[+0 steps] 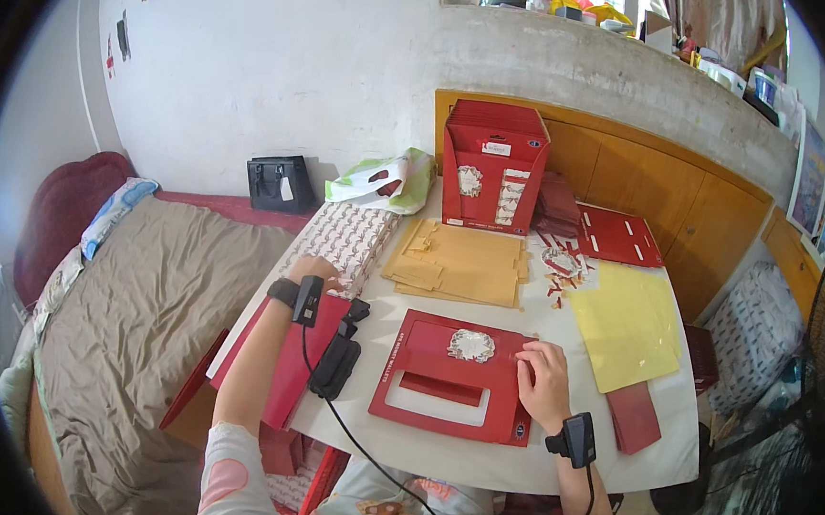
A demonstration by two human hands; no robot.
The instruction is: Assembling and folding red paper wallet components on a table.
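Observation:
A red cardboard panel lies flat on the table in front of me. It has a wide white slot near its front with a red strip showing inside, and a silver-white ornate cutout piece on its upper part. My right hand rests on the panel's right edge, fingers slightly bent and lying on the card. My left hand reaches out to the near end of the white sheets with rows of repeated printed shapes. Its fingertips are mostly hidden, so their grip is unclear. Both wrists wear black devices.
Behind the panel lie tan card sheets and a tall red box of upright cards. Red scraps, a yellow sheet and a dark red strip lie to the right. A black device with a cable sits left of the panel.

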